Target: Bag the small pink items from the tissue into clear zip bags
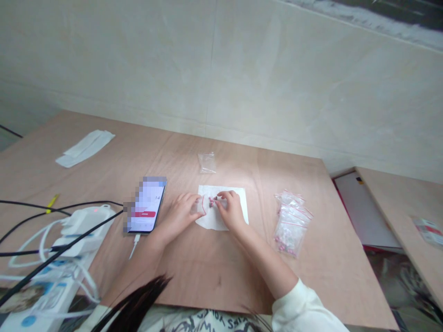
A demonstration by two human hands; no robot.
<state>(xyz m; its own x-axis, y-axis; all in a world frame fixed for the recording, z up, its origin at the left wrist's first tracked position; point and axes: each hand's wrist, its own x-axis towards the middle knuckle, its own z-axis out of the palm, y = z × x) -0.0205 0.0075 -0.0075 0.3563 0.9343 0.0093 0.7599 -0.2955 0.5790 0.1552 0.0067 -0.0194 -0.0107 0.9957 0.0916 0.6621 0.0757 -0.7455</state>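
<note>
On a white sheet of paper in the middle of the table, several small pink and dark beads lie between my two hands. My left hand pinches a small clear zip bag with a red seal line by its edge. From the other side my right hand has its thumb and index finger closed at the beads, apparently on a small pink one. The fingers partly cover the beads and the bag. A pile of filled zip bags, with pink beads showing inside, is to the right.
A clear bag lies behind the paper. To the left are a phone on a charging cable, a power strip with tangled cords, and folded white tissue. A wall closes off the table's back.
</note>
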